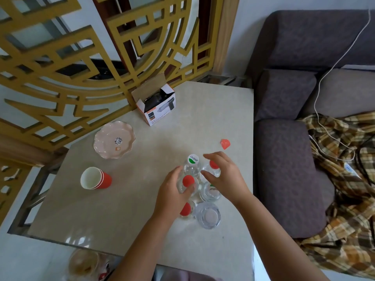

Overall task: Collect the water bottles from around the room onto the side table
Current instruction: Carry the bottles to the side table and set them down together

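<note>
Several clear water bottles stand clustered on the beige side table (125, 209), seen from above. My left hand (172, 191) wraps around a red-capped bottle (188, 181). My right hand (225, 175) closes its thumb and fingers around another red-capped bottle (213, 165). Between them, just behind, stands a bottle with a white and green cap (193, 159). A fourth bottle (211, 191) sits partly under my right palm. A third red-capped bottle (185, 209) stands near my left wrist.
A glass ashtray (209, 217) sits beside the cluster. Stacked red paper cups (95, 178) lie on their side at left, near a pink plate (114, 139). An open box (156, 104) stands at the back. A grey sofa (288, 175) borders the table's right edge.
</note>
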{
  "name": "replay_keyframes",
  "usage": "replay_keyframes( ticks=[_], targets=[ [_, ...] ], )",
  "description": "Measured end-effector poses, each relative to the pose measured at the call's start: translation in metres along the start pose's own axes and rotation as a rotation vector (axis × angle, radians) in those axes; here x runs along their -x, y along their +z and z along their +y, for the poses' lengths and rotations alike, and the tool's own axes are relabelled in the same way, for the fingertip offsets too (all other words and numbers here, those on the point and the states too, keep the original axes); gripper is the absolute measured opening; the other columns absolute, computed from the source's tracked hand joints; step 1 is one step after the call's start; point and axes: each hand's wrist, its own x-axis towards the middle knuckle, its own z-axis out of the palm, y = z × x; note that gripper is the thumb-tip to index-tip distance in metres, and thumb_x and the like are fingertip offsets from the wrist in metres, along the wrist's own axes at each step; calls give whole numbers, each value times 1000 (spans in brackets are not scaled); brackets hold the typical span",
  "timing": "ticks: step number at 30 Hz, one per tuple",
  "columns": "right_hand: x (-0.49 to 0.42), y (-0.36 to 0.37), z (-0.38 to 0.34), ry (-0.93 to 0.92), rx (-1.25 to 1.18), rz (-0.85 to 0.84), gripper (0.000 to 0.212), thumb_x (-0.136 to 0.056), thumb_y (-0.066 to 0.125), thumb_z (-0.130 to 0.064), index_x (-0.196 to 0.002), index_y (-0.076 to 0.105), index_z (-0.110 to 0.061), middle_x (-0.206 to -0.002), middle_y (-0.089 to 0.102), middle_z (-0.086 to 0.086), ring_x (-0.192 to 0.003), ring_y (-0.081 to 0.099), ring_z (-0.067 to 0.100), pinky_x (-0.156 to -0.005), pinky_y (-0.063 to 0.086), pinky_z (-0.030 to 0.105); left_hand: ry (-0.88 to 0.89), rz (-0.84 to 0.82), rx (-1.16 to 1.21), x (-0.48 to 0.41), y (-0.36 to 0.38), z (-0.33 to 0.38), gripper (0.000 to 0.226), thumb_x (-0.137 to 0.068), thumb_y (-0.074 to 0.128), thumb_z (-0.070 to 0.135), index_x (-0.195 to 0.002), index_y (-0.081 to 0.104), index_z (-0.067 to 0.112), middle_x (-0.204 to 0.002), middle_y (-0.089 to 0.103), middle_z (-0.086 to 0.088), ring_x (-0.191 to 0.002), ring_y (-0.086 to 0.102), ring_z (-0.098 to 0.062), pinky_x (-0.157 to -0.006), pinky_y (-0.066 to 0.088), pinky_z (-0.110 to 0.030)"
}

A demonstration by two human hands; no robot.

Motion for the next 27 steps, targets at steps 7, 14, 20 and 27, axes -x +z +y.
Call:
replay_keyframes(
  ticks=[7,14,20,27],
  targets=[
    [-41,21,1,-41,138,-182,40,-82,65,-15,-122,58,-16,-114,60,4,-99,59,21,-78,44,25,6,-39,32,-25,-1,-1,55,-83,65,25,-134,43,18,-136,48,1,-115,41,-3,-83,25,-6],
    [-50,24,2,20,184,-240,38,-82,66,-23,-118,60,-15,-107,59,2,-87,60,20,-70,38,17,-17,-109,81,-37,1,-5,52,-86,61,27,-134,42,21,-132,48,7,-108,36,4,-80,29,-1],
    [-58,34,-5,92,227,-133,34,-77,70,-32,-96,62,-5,-90,59,9,-73,59,26,-66,50,37,-44,-159,101,-45,2,-11,49,-87,59,29,-134,43,23,-137,49,3,-125,44,-12,-97,36,-21],
    [-60,41,-6,146,270,-66,39,-75,70,-39,-90,56,-5,-87,59,10,-72,56,26,-60,47,36,-46,-178,143,-55,-3,-16,49,-85,62,24,-131,47,23,-133,52,4,-118,43,-3,-93,33,-17]
  ],
)
